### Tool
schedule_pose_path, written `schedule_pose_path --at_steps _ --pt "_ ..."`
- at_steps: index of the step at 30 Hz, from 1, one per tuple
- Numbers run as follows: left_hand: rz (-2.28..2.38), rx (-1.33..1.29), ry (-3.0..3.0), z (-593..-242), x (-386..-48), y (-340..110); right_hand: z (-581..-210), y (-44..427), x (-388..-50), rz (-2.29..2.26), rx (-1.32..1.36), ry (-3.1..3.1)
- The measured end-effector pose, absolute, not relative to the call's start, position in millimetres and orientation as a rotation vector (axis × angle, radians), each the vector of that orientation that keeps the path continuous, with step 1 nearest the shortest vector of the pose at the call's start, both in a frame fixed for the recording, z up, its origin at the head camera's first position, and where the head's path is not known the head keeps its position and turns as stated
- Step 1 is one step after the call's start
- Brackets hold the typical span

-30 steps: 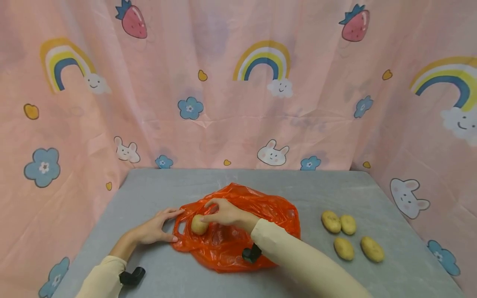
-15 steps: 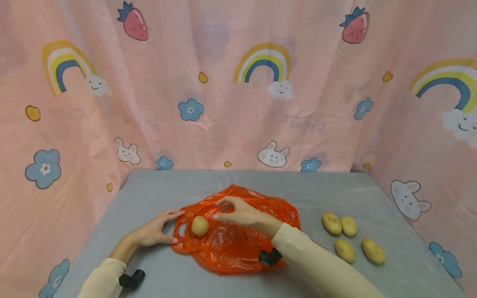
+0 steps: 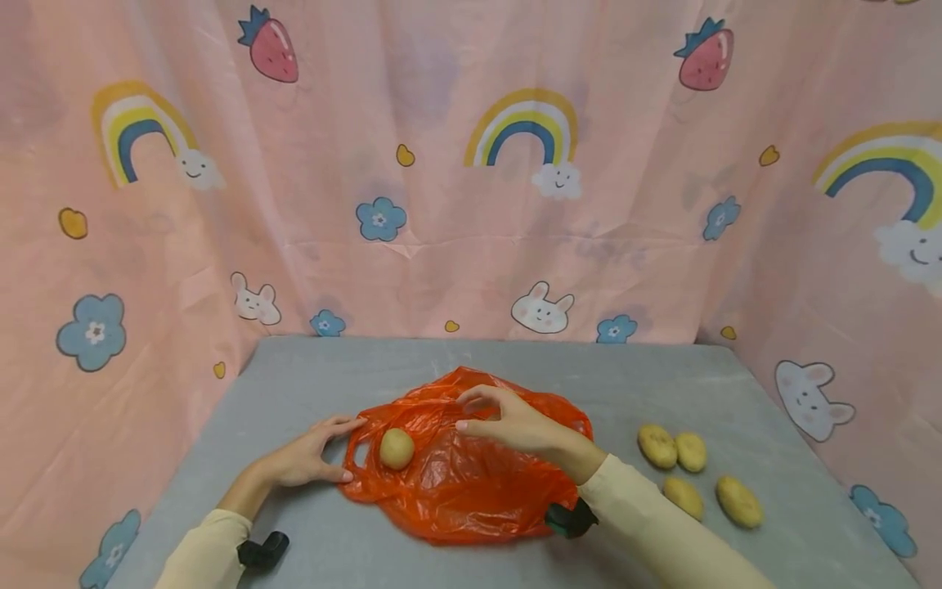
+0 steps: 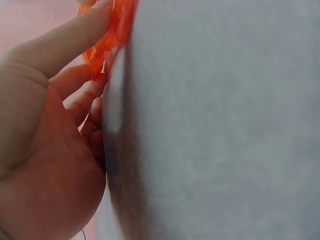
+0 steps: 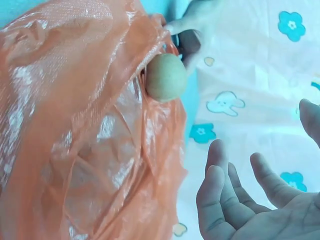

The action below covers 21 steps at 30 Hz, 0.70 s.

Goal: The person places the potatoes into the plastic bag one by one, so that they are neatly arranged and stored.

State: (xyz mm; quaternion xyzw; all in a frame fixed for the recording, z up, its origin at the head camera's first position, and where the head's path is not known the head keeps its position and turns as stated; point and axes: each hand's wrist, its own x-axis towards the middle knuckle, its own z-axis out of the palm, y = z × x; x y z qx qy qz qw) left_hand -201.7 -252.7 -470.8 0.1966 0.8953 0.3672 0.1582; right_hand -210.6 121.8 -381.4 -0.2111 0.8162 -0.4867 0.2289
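An orange-red plastic bag [image 3: 478, 491] lies spread on the grey table, its handle end toward the left. One potato [image 3: 397, 449] rests at that end, close to the handle opening; the right wrist view also shows this potato [image 5: 166, 77] from the side. At the bag's left edge my left hand [image 3: 305, 454] touches the plastic, thumb and fingers spread apart. My right hand [image 3: 518, 424] hovers over the middle of the bag, fingers loosely bent and holding nothing. Bag plastic [image 4: 120, 22] shows by the left thumb in the left wrist view.
Several potatoes sit on the table to the right of the bag, among them a potato [image 3: 657, 446] at the back and a potato [image 3: 739, 501] at the right. A pink patterned curtain [image 3: 441, 278] hangs behind the grey table [image 3: 316, 376] and along its sides.
My right hand has let go of the potato at the handle end and moved right, away from it. The left hand stays at the bag's edge.
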Motion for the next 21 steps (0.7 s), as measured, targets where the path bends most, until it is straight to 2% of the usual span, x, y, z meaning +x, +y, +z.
schedule_pose_path --at_steps 12,21 --pt "1.055 0.562 2.558 -472.3 -200.6 -255.7 -380.0 159.5 -212.9 -1.41 -0.626 2.219" --pt "1.067 0.551 2.543 -471.6 -200.8 -253.1 -379.5 188.3 -212.6 -1.45 -0.561 2.272"
